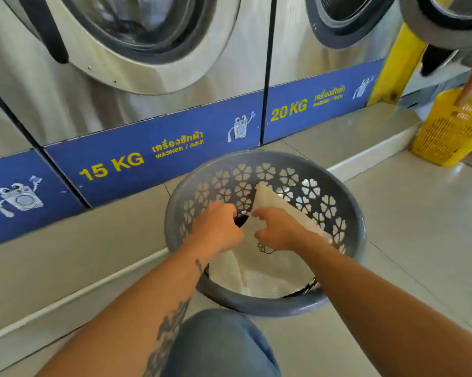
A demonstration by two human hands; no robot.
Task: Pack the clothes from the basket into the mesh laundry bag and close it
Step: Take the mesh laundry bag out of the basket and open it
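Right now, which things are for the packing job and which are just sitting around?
For the job:
grey basket
white mesh bag
dark cloth between the hands
left hand
right hand

Just around:
15 KG washer
20 KG washer
yellow basket

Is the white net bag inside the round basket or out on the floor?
Inside. The white mesh bag lies within the grey basket, below its rim, with the left hand and right hand gripping it.
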